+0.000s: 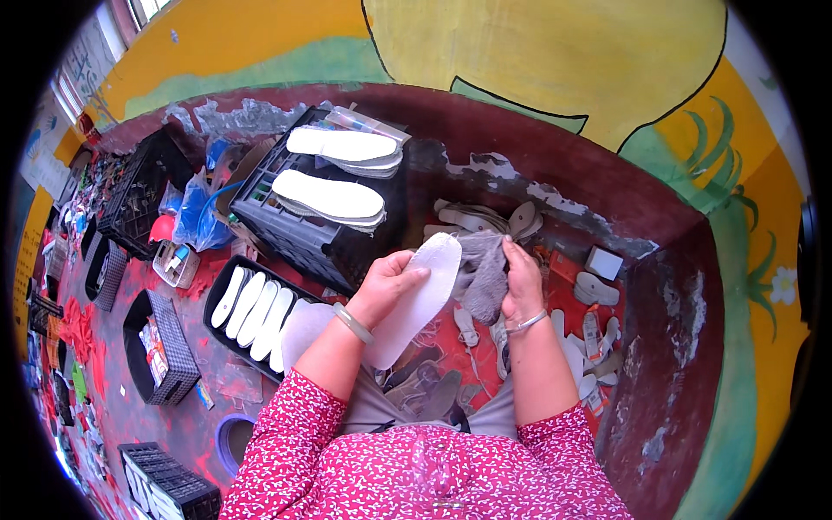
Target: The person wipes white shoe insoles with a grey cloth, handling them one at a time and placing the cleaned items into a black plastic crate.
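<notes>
My left hand (383, 290) pinches a long white insole (431, 282) between thumb and fingers, its rounded end pointing up. My right hand (523, 279) is closed on a fuzzy grey piece of fabric (486, 295), which hangs in soft folds just right of the insole. The two pieces meet or overlap at the insole's upper right edge; whether they are joined I cannot tell. Beside my left wrist, another pale insole-shaped piece (305, 327) shows partly behind the forearm. A black bin (227, 334) to the left holds several white insoles (253, 303) standing in a row.
Two stacks of white insoles (331, 198) lie on an upturned black crate (299, 247) ahead. Loose insoles (485, 217) are heaped along the maroon wall, with more on the red floor covering at right. A checkered basket (179, 364) and a purple-rimmed bucket (227, 438) stand at left.
</notes>
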A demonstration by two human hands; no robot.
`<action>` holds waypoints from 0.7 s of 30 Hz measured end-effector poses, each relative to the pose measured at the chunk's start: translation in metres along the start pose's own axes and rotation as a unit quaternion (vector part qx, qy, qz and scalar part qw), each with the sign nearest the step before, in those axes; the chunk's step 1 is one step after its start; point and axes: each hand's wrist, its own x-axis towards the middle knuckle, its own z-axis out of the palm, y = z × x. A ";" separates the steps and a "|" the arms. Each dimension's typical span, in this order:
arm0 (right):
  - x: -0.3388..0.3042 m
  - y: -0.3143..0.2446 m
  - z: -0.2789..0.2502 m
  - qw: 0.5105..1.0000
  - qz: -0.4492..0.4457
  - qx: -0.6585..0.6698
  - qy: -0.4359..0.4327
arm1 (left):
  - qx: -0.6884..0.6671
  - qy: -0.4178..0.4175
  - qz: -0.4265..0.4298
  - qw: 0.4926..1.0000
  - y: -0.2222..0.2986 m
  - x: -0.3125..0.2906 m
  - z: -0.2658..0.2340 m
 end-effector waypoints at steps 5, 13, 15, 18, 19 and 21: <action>-0.010 0.029 0.013 0.993 0.015 -0.049 -0.106 | 0.068 -0.004 0.031 0.997 -0.024 0.009 -0.003; 0.004 0.060 0.008 0.986 -0.101 -0.132 -0.013 | 0.059 0.039 0.080 0.994 -0.040 0.011 0.005; 0.000 0.057 0.013 0.983 -0.117 -0.142 -0.015 | 0.034 0.051 0.090 0.994 -0.040 0.010 0.009; -0.004 0.058 0.017 0.977 -0.139 -0.159 -0.006 | 0.003 0.074 0.091 0.993 -0.041 0.009 0.010; -0.005 0.060 0.017 0.978 -0.127 -0.165 -0.012 | -0.007 0.081 0.089 0.993 -0.042 0.010 0.010; -0.007 0.070 0.013 0.978 -0.102 -0.178 -0.023 | -0.029 0.099 0.104 0.989 -0.037 0.014 0.005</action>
